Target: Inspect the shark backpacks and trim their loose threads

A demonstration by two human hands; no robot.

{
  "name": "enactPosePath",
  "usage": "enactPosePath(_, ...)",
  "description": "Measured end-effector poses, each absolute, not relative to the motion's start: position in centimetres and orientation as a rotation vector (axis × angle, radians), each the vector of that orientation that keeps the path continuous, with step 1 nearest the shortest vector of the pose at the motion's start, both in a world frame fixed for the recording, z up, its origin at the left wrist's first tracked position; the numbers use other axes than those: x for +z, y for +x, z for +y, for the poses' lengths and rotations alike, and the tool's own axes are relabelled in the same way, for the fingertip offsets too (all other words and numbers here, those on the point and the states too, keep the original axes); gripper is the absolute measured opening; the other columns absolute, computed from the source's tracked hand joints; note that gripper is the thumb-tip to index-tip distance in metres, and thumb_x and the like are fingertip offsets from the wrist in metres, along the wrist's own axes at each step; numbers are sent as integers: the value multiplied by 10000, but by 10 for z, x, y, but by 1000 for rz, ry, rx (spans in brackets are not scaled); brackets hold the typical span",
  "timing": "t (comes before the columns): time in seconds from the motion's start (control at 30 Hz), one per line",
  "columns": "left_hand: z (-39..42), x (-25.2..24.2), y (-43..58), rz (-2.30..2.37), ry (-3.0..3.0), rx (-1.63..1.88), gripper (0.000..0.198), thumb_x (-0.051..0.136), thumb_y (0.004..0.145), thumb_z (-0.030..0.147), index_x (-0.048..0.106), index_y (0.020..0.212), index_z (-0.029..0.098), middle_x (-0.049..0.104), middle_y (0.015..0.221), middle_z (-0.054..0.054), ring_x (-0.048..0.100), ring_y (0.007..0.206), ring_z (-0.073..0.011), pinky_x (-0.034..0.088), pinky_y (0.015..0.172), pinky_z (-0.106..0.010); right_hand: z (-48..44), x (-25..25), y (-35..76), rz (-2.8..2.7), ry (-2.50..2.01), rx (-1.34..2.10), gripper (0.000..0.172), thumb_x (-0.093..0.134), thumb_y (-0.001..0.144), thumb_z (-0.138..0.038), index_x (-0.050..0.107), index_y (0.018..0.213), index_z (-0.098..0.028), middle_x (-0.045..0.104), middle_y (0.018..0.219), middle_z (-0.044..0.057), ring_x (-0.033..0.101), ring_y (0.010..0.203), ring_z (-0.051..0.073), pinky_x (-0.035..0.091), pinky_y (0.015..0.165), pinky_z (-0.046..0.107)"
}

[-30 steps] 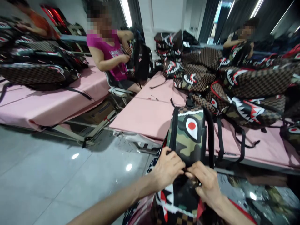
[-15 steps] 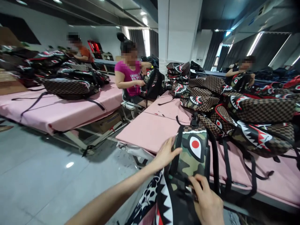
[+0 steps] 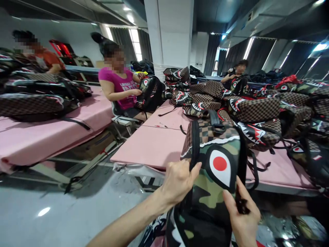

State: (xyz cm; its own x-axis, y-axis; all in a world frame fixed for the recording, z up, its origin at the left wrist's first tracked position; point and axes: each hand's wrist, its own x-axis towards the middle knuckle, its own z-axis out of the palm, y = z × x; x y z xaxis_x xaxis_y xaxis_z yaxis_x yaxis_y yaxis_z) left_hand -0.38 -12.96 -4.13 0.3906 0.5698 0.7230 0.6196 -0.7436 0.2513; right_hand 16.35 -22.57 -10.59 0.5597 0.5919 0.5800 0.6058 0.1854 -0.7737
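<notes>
A camouflage backpack [image 3: 216,171] with a white-and-red eye patch and a checkered top stands upright right in front of me. My left hand [image 3: 178,181] grips its left side, thumb pressed against the black edge strap. My right hand [image 3: 243,216] closes on its lower right side, fingers around a black strap or zipper pull. The pack's lower part with shark-teeth print runs out of the bottom of the view.
A pink-covered table [image 3: 154,144] lies ahead, with a heap of checkered shark-mouth backpacks [image 3: 252,109] at its far right. Another pink table [image 3: 38,137] with backpacks stands to the left. A seated person in a pink shirt [image 3: 120,89] handles a black backpack; two other people work farther back.
The backpack has come up higher and closer to me. My left hand shifted from a fingertip touch to a grip on its side; my right hand moved to the right edge.
</notes>
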Motion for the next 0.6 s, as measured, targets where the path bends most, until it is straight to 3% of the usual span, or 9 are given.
enactPosePath(0.07,-138,-20,-7,-807,-2338,-1475,368,424,911,248,554,585,137,479,432,13,445,399,-95,287,448,-239,-229,-89,166,-1114,-1345,-182,434,697,702,-340,647,1096,-163,690,1037,107,666,883,266,545,768,354)
enactPosePath(0.17,-126,-13,-3,-743,-2069,-1514,316,468,893,249,592,634,118,483,425,7,485,407,-111,298,438,-240,-202,-80,178,-1160,-1281,-168,434,687,701,-355,652,1090,-167,689,1031,107,658,884,268,540,762,370)
enactPosePath(0.3,-95,-49,22,-843,-2043,-1364,424,361,932,256,623,644,89,527,438,-38,501,378,-126,287,396,-244,-157,-99,203,-1107,-1440,108,475,643,720,-412,646,1100,-127,704,886,94,646,704,216,541,619,325)
enactPosePath(0.4,-84,-71,43,-929,-2189,-1207,404,358,932,299,661,816,57,605,532,-85,572,457,-162,355,433,-252,-152,-96,223,-1087,-1527,110,530,635,748,-402,587,1189,-113,660,708,34,559,528,151,492,502,274)
enactPosePath(0.5,-83,-74,54,-1068,-2326,-1109,398,370,928,330,655,925,52,649,625,-120,606,505,-187,392,459,-268,-160,-59,233,-1147,-1408,-193,479,609,800,-350,543,1243,-177,659,864,50,556,562,131,495,553,272)
enactPosePath(0.6,-82,-71,56,-1150,-2423,-1036,413,358,930,353,658,904,71,661,669,-133,627,546,-199,418,488,-273,-153,-11,232,-1393,-1248,-516,362,625,802,-286,594,1159,-232,617,1107,86,624,849,187,515,757,314)
